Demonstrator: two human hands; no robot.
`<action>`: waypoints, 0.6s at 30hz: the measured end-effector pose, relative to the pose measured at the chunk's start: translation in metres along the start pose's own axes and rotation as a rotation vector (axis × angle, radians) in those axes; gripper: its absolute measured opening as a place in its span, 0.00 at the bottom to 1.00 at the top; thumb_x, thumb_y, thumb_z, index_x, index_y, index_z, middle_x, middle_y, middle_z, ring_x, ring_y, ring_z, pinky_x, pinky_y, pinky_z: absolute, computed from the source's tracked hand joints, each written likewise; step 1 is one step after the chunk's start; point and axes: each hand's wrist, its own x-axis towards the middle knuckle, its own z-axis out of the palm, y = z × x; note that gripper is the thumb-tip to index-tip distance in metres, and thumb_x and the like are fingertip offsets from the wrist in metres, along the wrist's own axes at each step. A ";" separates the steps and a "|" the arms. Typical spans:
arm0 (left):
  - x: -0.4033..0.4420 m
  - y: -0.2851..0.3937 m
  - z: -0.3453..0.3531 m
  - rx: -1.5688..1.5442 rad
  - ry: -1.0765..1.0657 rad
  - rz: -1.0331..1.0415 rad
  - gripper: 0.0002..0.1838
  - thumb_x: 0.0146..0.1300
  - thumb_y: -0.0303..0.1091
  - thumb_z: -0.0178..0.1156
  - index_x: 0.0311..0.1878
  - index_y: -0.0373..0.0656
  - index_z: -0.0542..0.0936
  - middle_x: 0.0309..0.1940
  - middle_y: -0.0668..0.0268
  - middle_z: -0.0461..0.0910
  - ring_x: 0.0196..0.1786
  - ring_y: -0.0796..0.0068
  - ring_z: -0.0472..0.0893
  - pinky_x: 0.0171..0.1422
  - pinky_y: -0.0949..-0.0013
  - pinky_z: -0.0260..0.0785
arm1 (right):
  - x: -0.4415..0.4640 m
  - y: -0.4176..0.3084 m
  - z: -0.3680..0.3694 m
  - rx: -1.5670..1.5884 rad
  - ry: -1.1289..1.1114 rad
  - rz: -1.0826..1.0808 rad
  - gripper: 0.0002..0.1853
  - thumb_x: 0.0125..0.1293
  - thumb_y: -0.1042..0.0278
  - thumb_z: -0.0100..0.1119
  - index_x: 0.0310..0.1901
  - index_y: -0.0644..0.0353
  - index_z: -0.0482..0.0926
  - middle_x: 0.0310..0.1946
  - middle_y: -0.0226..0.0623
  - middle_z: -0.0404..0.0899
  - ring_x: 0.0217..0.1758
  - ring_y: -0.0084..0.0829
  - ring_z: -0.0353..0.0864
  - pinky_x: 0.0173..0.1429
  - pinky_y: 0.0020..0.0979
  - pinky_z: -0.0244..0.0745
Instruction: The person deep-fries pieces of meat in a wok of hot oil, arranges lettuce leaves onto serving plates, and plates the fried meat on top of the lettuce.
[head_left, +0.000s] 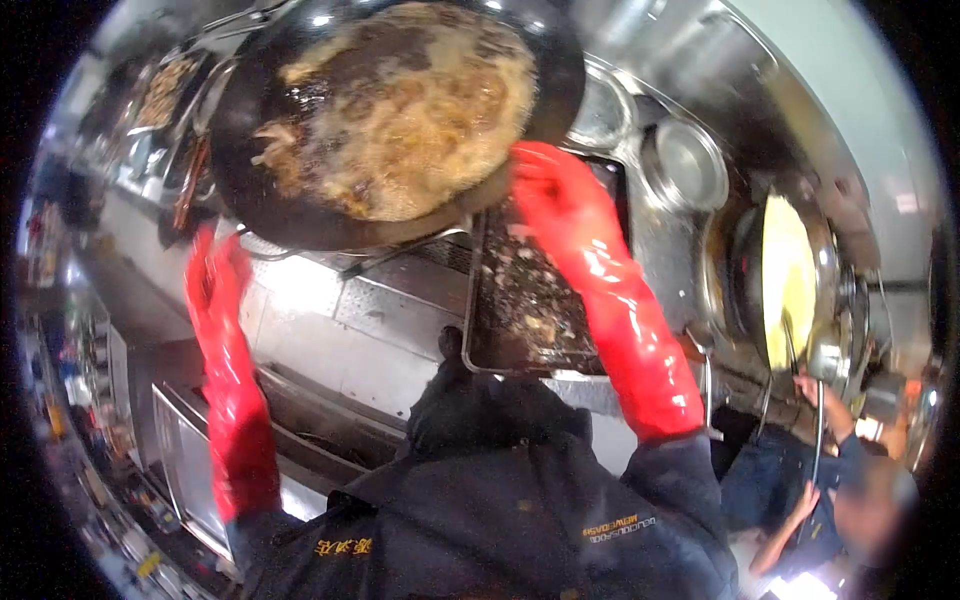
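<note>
In the head view, the wok [325,232] fills the upper middle, tilted, with brown, foaming liquid [420,130] spread inside it; the left hand [217,272], in a long red glove, is raised just below the wok's left side, forearm running up from the sleeve, fingers pointing up and loosely spread, released, with nothing seen in it; the right hand [543,183], in a matching red glove, is at the wok's lower right rim, its forearm slanting up and inward, wrist bent, fingers curled toward the rim; blur hides whether they grip it, so I cannot tell; a dark tray [525,315] with scraps lies below and right of the wok, partly under the right forearm; the bench [375,322] shows below the wok; a round metal pot [690,165] stands to its right; farther right, a co-worker's hand [806,388] is near a pan holding something yellow [785,270]
</note>
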 end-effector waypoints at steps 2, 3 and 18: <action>-0.066 -0.064 0.001 0.101 -0.045 0.016 0.28 0.73 0.33 0.64 0.73 0.41 0.71 0.65 0.58 0.79 0.61 0.66 0.81 0.64 0.63 0.76 | -0.054 0.080 -0.082 -0.287 0.322 -0.030 0.23 0.71 0.75 0.64 0.67 0.60 0.76 0.47 0.37 0.85 0.49 0.24 0.84 0.57 0.29 0.79; -0.099 -0.104 0.008 0.149 -0.094 -0.009 0.27 0.72 0.32 0.65 0.72 0.41 0.72 0.65 0.58 0.79 0.60 0.67 0.81 0.63 0.64 0.76 | -0.089 0.118 -0.120 -0.604 0.386 0.138 0.25 0.70 0.67 0.67 0.66 0.62 0.75 0.52 0.45 0.85 0.53 0.37 0.86 0.60 0.37 0.80; -0.414 -0.266 0.156 0.604 -0.466 -0.514 0.31 0.58 0.29 0.65 0.68 0.42 0.76 0.46 0.56 0.86 0.48 0.62 0.86 0.52 0.60 0.77 | -0.366 0.299 -0.248 -0.412 -0.074 0.745 0.24 0.63 0.61 0.67 0.60 0.59 0.80 0.48 0.49 0.88 0.53 0.46 0.88 0.58 0.43 0.80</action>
